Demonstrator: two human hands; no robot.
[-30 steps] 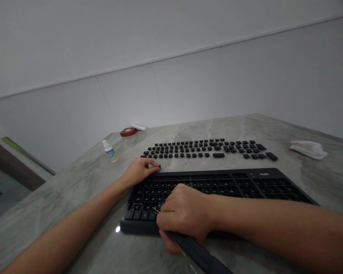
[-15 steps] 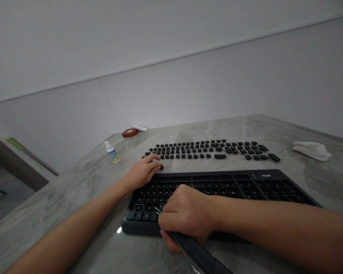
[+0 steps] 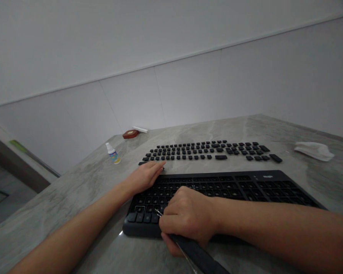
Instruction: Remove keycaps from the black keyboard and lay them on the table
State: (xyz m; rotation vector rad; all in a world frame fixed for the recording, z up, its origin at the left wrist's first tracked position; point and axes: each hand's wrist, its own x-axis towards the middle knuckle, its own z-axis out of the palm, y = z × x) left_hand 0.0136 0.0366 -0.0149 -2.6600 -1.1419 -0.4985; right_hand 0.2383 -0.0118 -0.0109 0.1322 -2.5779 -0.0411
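Note:
A black keyboard (image 3: 246, 186) with most keycaps off lies on the grey stone table (image 3: 74, 198). My right hand (image 3: 185, 217) is closed round a black-handled tool (image 3: 197, 255) whose thin metal tip (image 3: 157, 212) touches the keys at the keyboard's lower left. My left hand (image 3: 145, 176) lies flat with fingers stretched out at the keyboard's far left corner, over small black keycaps (image 3: 142, 163) on the table. Rows of removed keycaps (image 3: 208, 150) are laid out behind the keyboard.
A small spray bottle (image 3: 112, 153) stands at the left behind my left hand. A reddish-brown round object (image 3: 130, 134) and a white strip (image 3: 140, 129) lie near the wall. A crumpled white cloth (image 3: 313, 150) rests at the far right.
My left hand went from a pinch on a keycap to flat, stretched fingers beside the keyboard's corner. My right hand and the tool stayed put.

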